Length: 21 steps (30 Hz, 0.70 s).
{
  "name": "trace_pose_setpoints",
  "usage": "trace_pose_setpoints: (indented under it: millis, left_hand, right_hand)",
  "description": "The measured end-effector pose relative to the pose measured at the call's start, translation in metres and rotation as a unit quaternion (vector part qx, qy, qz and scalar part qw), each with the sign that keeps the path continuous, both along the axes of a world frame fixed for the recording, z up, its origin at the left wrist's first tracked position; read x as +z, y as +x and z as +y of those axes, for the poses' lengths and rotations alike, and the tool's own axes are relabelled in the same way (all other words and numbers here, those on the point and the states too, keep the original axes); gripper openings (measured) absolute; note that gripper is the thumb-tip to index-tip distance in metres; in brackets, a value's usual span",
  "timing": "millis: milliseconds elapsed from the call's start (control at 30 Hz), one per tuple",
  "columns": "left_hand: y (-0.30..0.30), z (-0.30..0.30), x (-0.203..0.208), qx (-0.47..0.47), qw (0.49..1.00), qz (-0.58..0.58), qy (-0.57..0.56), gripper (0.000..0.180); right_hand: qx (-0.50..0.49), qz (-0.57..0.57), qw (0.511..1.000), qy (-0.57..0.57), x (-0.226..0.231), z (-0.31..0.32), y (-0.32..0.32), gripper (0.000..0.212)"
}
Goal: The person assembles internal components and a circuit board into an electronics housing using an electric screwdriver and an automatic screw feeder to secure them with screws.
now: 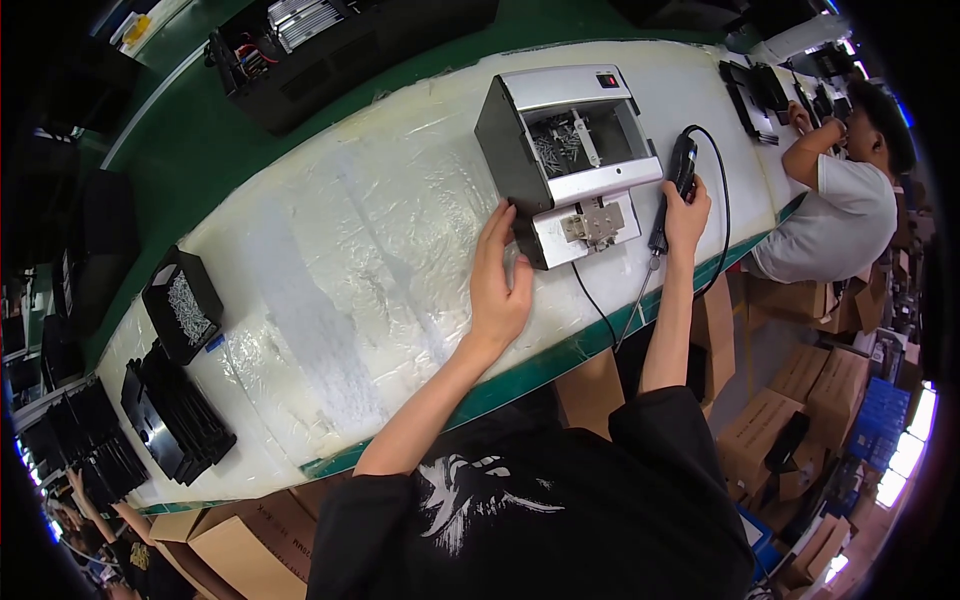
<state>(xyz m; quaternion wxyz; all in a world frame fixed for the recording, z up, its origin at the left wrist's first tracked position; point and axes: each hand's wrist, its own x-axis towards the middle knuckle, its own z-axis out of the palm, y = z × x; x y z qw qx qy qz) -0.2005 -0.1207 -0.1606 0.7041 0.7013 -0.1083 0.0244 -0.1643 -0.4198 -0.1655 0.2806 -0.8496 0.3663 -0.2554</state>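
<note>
A grey and silver screw feeder (pixel 560 180) stands on the white-covered bench, with loose screws (pixel 560 143) showing in its window. My left hand (pixel 500 290) rests against the feeder's lower left side, fingers stretched and thumb apart. It grips nothing. To the right of the feeder, my right hand (pixel 686 218) is closed around a black electric screwdriver (pixel 682 165). Its thin bit points down toward the bench's near edge, and a black cord (pixel 722 190) loops from its top. The palm side of my right hand is hidden.
Left on the bench are a black bin (pixel 190 305) of screws and a stack of black panels (pixel 175 415). Cardboard boxes (pixel 255 545) stand below the near edge. A co-worker (pixel 835 200) sits at the right by black parts (pixel 752 100). A black housing (pixel 320 65) lies beyond the bench.
</note>
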Motion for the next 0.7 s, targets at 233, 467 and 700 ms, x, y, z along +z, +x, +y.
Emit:
trace_pose_setpoints:
  millis: [233, 467, 700]
  left_hand:
    - [-0.006, 0.006, 0.008, -0.078, 0.988, -0.014, 0.136, 0.078]
    - [-0.012, -0.006, 0.008, -0.006, 0.968, -0.083, 0.236, 0.086]
    - [-0.011, 0.008, 0.000, -0.042, 0.986, -0.045, 0.155, 0.071]
  right_hand:
    - [0.000, 0.006, 1.000, -0.012, 0.004, 0.001, 0.001, 0.071]
    - [-0.022, 0.048, 0.998, -0.026, 0.004, 0.002, 0.001, 0.079]
    - [-0.024, 0.055, 0.998, 0.003, 0.007, 0.006, -0.002, 0.076]
